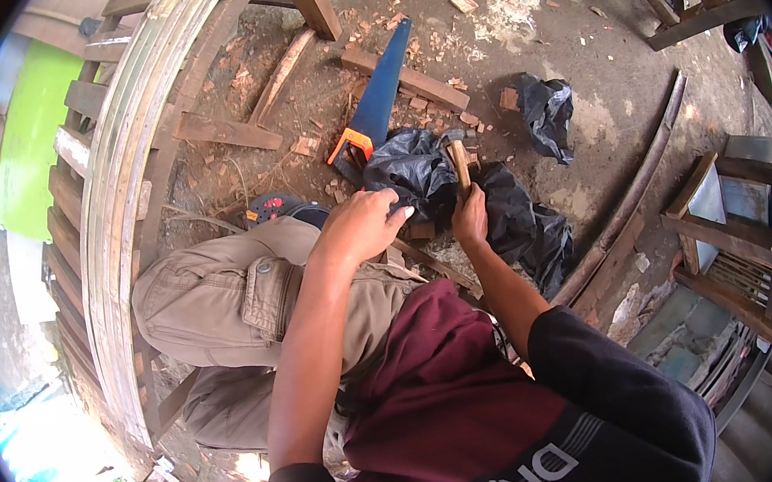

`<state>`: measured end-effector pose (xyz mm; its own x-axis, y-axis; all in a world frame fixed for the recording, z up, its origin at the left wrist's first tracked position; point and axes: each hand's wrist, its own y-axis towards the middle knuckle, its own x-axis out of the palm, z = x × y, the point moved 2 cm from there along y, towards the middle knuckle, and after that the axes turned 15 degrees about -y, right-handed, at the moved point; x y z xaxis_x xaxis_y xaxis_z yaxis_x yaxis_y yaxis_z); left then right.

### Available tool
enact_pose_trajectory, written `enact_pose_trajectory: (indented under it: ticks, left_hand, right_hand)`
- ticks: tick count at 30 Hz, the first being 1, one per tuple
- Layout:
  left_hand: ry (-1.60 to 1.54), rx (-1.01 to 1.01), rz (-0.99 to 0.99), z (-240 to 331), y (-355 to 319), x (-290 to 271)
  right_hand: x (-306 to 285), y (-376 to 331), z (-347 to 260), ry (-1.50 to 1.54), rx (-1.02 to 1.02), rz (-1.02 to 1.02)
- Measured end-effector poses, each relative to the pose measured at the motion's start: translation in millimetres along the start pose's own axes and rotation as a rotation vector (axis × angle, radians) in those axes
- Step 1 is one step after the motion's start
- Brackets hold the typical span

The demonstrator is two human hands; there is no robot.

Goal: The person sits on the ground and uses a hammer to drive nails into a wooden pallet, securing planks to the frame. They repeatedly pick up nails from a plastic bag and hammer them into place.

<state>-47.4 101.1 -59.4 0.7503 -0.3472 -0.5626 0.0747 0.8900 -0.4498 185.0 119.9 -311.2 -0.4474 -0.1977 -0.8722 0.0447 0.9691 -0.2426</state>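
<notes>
R hand [470, 218] was clamped on short wood stick [461, 165], nr blk plastic bag [411, 165]. L hand [358, 227] was curled by same bag, grip couldn't tell. Blue saw [385, 81] lay just beyond.

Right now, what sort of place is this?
Probably a makeshift woodworking spot, maybe a yard or shed; I can't tell which. A blue-bladed saw lies across a wooden beam, and wood scraps litter the rough, dirty ground.
</notes>
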Motion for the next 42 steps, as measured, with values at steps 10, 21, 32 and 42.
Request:
enact_pose_trajectory:
  ticks: [10,21,32,42]
  left_hand:
    - [-0.07,0.003,0.075,-5,-7,1]
    - [-0.103,-0.009,0.1,-7,-14,2]
    - [-0.101,-0.005,0.091,-2,-19,-1]
    - [-0.177,0.065,0.24,-2,-26,-8]
  right_hand:
    - [34,12,-5,-0.459,-0.586,0.08]
    - [59,26,4,-0.803,-0.723,-0.035]
    - [38,45,9,-0.896,-0.956,-0.125]
    - [1,99,7,-0.294,0.023,-0.34]
